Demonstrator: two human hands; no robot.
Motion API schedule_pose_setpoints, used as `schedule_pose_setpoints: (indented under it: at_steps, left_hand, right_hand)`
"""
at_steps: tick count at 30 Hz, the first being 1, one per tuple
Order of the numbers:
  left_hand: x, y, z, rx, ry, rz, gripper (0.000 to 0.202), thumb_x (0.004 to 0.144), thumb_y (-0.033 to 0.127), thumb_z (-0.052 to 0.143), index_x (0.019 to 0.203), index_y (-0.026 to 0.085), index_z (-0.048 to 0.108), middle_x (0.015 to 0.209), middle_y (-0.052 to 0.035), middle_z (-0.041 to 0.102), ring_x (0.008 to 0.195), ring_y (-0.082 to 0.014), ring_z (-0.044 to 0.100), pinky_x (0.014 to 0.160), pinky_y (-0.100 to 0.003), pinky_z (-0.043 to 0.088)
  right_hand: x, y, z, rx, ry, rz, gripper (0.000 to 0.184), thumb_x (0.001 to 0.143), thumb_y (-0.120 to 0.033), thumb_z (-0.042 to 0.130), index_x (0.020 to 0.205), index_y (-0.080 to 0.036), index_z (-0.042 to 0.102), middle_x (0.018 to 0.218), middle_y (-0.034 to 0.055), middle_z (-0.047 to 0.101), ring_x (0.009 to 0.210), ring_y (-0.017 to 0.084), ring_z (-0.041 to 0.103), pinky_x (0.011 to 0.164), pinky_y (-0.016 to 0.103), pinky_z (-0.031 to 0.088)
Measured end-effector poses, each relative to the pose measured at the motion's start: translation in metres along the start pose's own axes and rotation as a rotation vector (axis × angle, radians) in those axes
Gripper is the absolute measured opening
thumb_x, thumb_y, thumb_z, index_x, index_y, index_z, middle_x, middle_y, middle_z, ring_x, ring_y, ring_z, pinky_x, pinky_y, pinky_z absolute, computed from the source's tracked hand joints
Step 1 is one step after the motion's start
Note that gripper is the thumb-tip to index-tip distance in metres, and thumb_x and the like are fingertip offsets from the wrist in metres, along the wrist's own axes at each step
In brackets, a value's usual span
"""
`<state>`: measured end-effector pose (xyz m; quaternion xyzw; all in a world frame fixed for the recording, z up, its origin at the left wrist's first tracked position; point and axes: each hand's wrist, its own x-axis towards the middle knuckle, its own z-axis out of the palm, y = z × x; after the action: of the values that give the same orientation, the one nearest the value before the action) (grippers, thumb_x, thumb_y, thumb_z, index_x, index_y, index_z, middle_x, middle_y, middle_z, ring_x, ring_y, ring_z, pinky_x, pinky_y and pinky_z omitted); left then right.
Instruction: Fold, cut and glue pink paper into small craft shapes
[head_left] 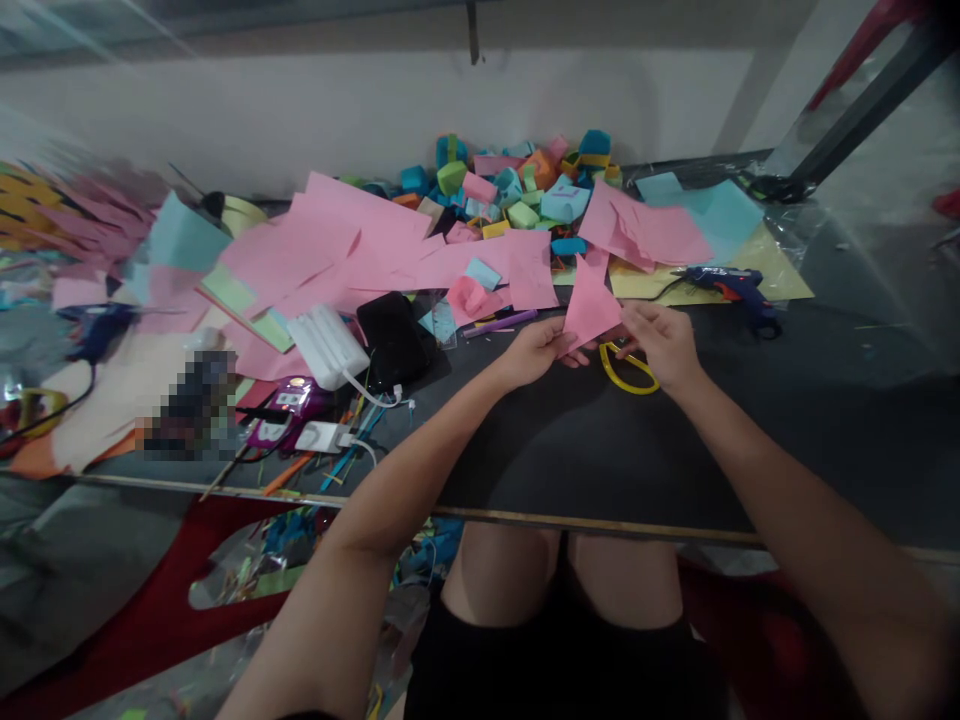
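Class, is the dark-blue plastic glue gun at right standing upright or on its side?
On its side: the glue gun shows barrel and handle in profile from above.

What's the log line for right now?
left hand: holds pink paper | right hand: touches same paper | nearby: yellow loop, blue glue gun

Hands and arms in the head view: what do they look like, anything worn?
Left hand and right hand are ungloved. Left forearm and right forearm are bare: no sleeves, watch, bands, cables or markings visible. Rings or nail details are too small to tell.
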<state>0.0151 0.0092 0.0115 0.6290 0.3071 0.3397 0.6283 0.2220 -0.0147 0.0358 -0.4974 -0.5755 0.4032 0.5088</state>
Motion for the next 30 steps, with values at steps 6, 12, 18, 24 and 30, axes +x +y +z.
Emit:
schedule_pose_setpoints:
  at_steps: [6,12,18,24,30]
  left_hand:
    - [-0.001,0.002,-0.003,0.047,-0.042,0.046,0.029,0.098,0.033,0.057,0.117,0.011,0.061,0.113,-0.0172,0.075,0.075,-0.0157,0.075,0.064,-0.027,0.057]
    - [-0.002,0.011,-0.003,-0.095,0.177,-0.043,0.042,0.1,0.046,0.053,0.12,0.01,0.064,0.098,-0.0139,0.078,0.073,-0.0152,0.075,0.068,-0.027,0.058]
    - [-0.006,0.02,-0.002,-0.175,0.286,-0.033,0.048,0.094,0.056,0.06,0.1,0.01,0.073,0.086,-0.0122,0.079,0.073,-0.0172,0.076,0.066,-0.025,0.059]
    - [-0.005,0.02,0.001,-0.151,0.293,-0.021,0.037,0.085,0.048,0.075,0.092,0.012,0.075,0.076,-0.005,0.077,0.069,-0.0126,0.075,0.065,-0.021,0.059]
    - [-0.006,0.018,0.0,-0.066,0.301,-0.019,0.026,0.079,0.029,0.082,0.098,0.013,0.077,0.083,-0.0055,0.079,0.072,-0.0138,0.075,0.073,-0.027,0.062]
  right_hand:
    - [0.005,-0.003,-0.004,0.079,-0.051,0.165,0.035,0.061,-0.05,0.092,0.071,-0.019,0.079,0.065,0.0053,0.075,0.056,0.016,0.07,0.04,0.02,0.048]
    - [0.003,-0.003,0.0,0.14,0.108,0.105,0.037,0.064,-0.055,0.089,0.073,-0.021,0.078,0.068,0.0049,0.076,0.058,0.016,0.072,0.041,0.021,0.05]
    - [0.002,-0.003,0.001,0.111,0.169,0.052,0.037,0.067,-0.057,0.087,0.07,-0.022,0.075,0.071,0.0046,0.077,0.06,0.018,0.073,0.041,0.023,0.05]
    - [0.002,-0.005,0.001,0.063,0.195,0.032,0.032,0.068,-0.051,0.088,0.07,-0.022,0.075,0.069,0.0039,0.076,0.061,0.019,0.073,0.043,0.026,0.052]
    - [0.0,-0.006,0.001,0.008,0.208,0.023,0.022,0.07,-0.042,0.086,0.071,-0.022,0.077,0.065,0.0033,0.075,0.058,0.016,0.07,0.046,0.026,0.054]
